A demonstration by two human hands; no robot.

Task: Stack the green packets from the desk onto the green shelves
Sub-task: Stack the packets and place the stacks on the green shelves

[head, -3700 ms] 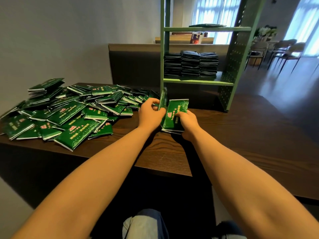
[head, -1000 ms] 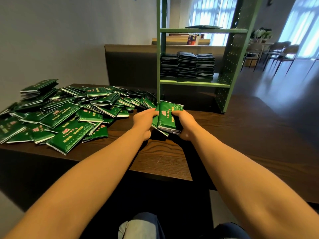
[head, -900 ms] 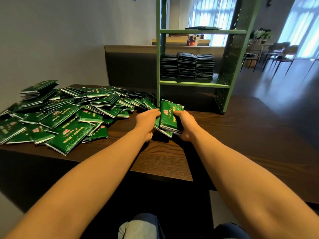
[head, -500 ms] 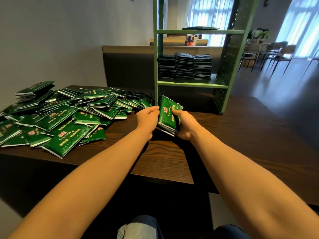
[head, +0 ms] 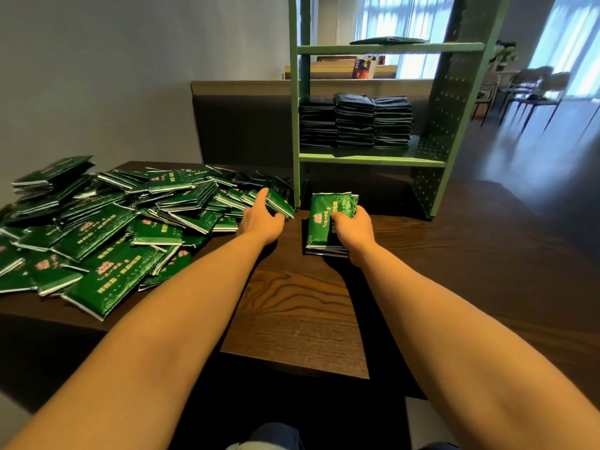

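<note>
The right hand (head: 352, 229) is clamped on a small stack of glossy green foil packets (head: 323, 222), thumb on top, the stack's lower end resting on the dark wood-grain desk (head: 292, 306) just before the green metal shelf unit (head: 370, 159). The left hand (head: 262, 219), apart from it, lies with fingers stretched over the right edge of the big loose pile of green packets (head: 113, 216); whether it grips one I cannot tell. Three stacks of dark packets (head: 355, 121) stand side by side on the middle shelf.
</note>
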